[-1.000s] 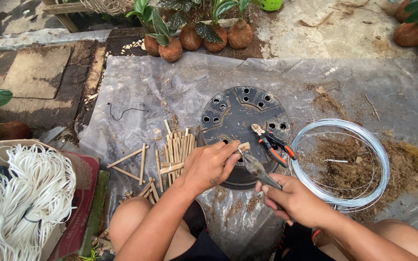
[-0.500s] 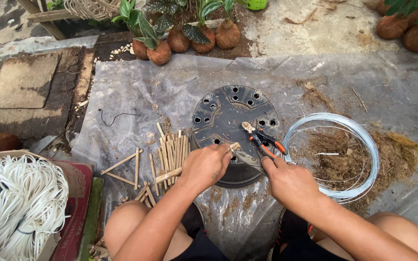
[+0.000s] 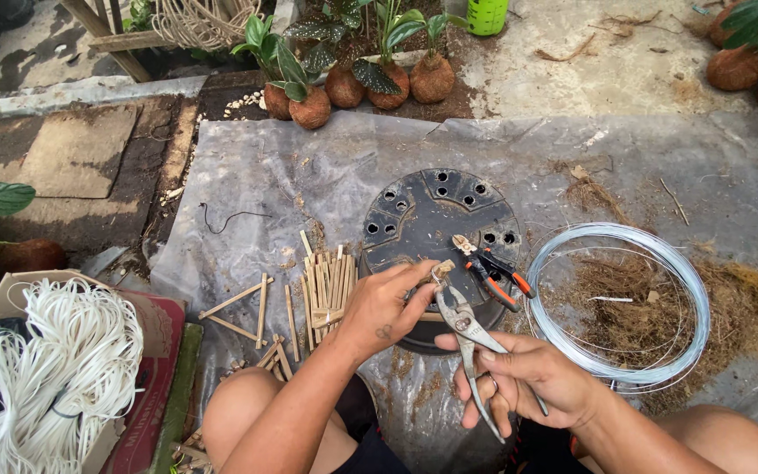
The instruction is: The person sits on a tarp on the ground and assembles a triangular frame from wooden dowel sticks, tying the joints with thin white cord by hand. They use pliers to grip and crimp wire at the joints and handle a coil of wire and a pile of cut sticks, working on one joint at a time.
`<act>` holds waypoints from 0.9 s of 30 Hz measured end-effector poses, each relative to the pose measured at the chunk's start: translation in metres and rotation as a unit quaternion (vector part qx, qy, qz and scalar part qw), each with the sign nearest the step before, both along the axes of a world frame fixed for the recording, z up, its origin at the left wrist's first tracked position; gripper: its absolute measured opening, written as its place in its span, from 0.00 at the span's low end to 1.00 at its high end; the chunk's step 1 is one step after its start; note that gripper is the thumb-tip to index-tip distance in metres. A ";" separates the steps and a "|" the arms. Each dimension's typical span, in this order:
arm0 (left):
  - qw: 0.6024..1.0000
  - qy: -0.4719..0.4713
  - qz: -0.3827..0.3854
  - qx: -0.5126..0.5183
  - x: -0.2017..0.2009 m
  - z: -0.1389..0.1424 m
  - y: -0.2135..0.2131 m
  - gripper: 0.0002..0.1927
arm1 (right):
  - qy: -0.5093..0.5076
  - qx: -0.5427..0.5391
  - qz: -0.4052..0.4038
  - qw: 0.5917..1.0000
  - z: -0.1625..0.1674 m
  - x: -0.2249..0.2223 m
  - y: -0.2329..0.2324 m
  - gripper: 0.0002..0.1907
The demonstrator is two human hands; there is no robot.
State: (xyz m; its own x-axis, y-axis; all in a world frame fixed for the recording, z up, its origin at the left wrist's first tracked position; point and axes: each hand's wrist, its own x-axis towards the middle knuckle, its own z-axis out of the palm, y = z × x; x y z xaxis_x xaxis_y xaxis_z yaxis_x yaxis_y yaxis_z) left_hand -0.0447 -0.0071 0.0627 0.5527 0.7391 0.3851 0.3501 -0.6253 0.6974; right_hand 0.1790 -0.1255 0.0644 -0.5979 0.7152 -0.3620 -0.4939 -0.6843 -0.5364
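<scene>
Plastic sheet (image 3: pixel 265 175), hands (image 3: pixel 388 307) mid-sheet.

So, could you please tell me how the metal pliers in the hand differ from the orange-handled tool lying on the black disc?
The metal pliers are bare grey metal, while the orange-handled tool has orange and black grips. The pliers are held in the right hand, their tip at a small piece pinched by the left hand; the orange-handled tool lies untouched on the black disc. Both are two-handled hand tools.

Bare arms, bare knees; dark shorts, possibly black; small mark on left wrist.
</scene>
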 end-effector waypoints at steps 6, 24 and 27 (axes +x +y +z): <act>1.000 0.003 -0.008 0.005 0.000 0.000 -0.002 0.16 | -0.017 0.015 -0.021 1.000 -0.006 -0.001 -0.001 0.28; 0.998 0.030 -0.011 0.055 -0.002 0.010 -0.003 0.16 | -0.122 -0.039 -0.046 0.991 -0.006 -0.006 -0.006 0.16; 0.993 0.070 -0.011 0.099 -0.006 0.011 -0.002 0.15 | -0.261 0.018 -0.017 0.965 -0.007 -0.001 -0.004 0.15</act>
State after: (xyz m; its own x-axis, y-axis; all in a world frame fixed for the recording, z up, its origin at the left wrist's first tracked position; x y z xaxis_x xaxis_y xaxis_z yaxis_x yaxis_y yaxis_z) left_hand -0.0508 -0.0089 0.0736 0.6260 0.6441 0.4396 0.4194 -0.7533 0.5066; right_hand 0.1775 -0.1295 0.0577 -0.3166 0.7489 -0.5822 -0.1715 -0.6488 -0.7414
